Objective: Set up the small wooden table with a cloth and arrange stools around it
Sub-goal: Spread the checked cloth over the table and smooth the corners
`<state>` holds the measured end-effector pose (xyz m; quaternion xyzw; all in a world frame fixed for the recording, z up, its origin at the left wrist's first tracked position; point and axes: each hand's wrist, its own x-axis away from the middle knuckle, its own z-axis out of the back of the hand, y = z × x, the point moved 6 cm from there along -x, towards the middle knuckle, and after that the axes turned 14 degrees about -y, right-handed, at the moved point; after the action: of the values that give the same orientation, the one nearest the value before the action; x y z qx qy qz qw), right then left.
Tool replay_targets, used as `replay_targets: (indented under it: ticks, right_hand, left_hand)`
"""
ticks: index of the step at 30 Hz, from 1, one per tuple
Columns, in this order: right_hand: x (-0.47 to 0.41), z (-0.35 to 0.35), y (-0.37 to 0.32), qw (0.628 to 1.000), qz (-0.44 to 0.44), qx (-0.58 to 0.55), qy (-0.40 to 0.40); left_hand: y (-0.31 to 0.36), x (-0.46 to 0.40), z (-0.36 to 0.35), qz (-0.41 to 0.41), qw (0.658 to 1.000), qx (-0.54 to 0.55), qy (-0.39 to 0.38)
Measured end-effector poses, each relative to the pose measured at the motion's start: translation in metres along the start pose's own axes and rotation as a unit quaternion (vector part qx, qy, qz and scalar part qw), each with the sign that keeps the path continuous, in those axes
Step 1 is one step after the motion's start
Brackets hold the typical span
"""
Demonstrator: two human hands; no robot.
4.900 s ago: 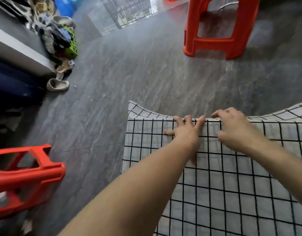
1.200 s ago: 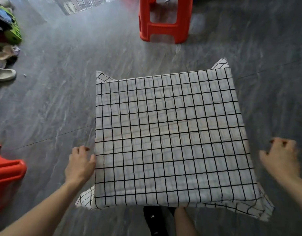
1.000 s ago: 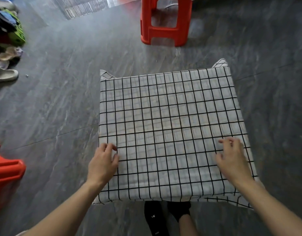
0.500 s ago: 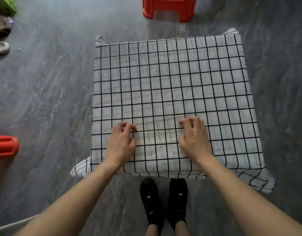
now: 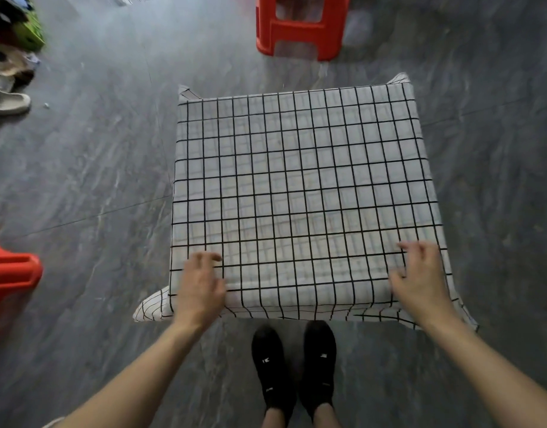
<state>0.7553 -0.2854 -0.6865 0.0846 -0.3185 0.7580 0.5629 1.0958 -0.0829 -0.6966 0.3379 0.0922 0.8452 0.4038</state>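
Hands shifted outward from the middle of the cloth (image 5: pixel 300 193) to its near corners since half a second ago; smoothing judged nearly finished. Left hand (image 5: pixel 201 285) and right hand (image 5: pixel 420 276) resting on the cloth, fingers relaxed, gripping nothing. Cloth draped flat over the table, corners hanging. One stool (image 5: pixel 300 29) beyond the cloth, another stool (image 5: pixel 9 282) left of it, neither yet placed.

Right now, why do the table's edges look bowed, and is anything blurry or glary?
Head view: the wide-angle lens bends the checked cloth so its grid lines curve; both hands, left hand and right hand, show motion blur at the fingertips; the grey floor carries a soft pale sheen near the top.
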Motion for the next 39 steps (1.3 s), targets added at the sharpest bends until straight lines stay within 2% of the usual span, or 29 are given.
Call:
replay_targets:
  ticks: [3,6,9,11,13,15,19,21,24,27,29,32,35,39]
  right_hand:
    - [0.003,-0.051,-0.075,0.994,0.1,-0.009,-0.037]
    - [0.007,-0.09,-0.123,0.984,0.163,0.007,-0.066]
    - [0.006,-0.099,-0.127,0.98,0.182,0.028,-0.074]
    - [0.005,-0.095,-0.111,0.974,0.202,0.064,-0.08]
    - [0.004,-0.082,-0.08,0.971,0.199,0.09,-0.093]
    - [0.001,-0.059,-0.036,0.979,0.154,0.103,-0.086]
    - [0.004,-0.003,0.07,0.996,-0.036,0.073,-0.035]
    - [0.011,0.014,0.113,0.988,-0.127,0.074,-0.044]
    - [0.022,0.028,0.145,0.972,-0.217,0.052,-0.068]
    - [0.023,0.032,0.126,0.981,-0.185,0.038,-0.042]
    - [0.017,0.025,0.092,0.992,-0.105,0.058,-0.031]
    - [0.007,-0.001,0.035,0.993,0.037,0.095,-0.053]
    - [0.002,-0.03,-0.014,0.983,0.111,0.106,-0.098]
    - [-0.005,-0.05,-0.04,0.982,0.112,0.095,-0.123]
  left_hand:
    - [0.068,-0.001,-0.037,-0.101,0.995,-0.003,-0.027]
    - [0.114,-0.005,-0.065,-0.121,0.992,0.011,-0.033]
    - [0.111,-0.01,-0.075,-0.091,0.995,0.03,-0.032]
    - [0.091,-0.007,-0.075,-0.122,0.991,-0.042,-0.047]
    - [0.064,0.001,-0.069,-0.176,0.971,-0.14,-0.076]
    - [0.026,0.004,-0.051,-0.157,0.971,-0.165,-0.074]
    - [-0.068,0.016,-0.005,0.041,0.994,-0.097,-0.021]
    - [-0.106,0.025,0.007,0.133,0.988,-0.063,-0.045]
    - [-0.131,0.034,0.018,0.178,0.977,-0.095,-0.063]
    - [-0.109,0.03,0.02,0.107,0.984,-0.142,-0.016]
    - [-0.065,0.024,0.014,-0.009,0.984,-0.176,0.005]
    - [0.004,0.017,-0.013,-0.142,0.971,-0.188,-0.04]
    - [0.058,0.01,-0.044,-0.184,0.963,-0.174,-0.093]
    - [0.098,0.001,-0.072,-0.167,0.963,-0.164,-0.136]
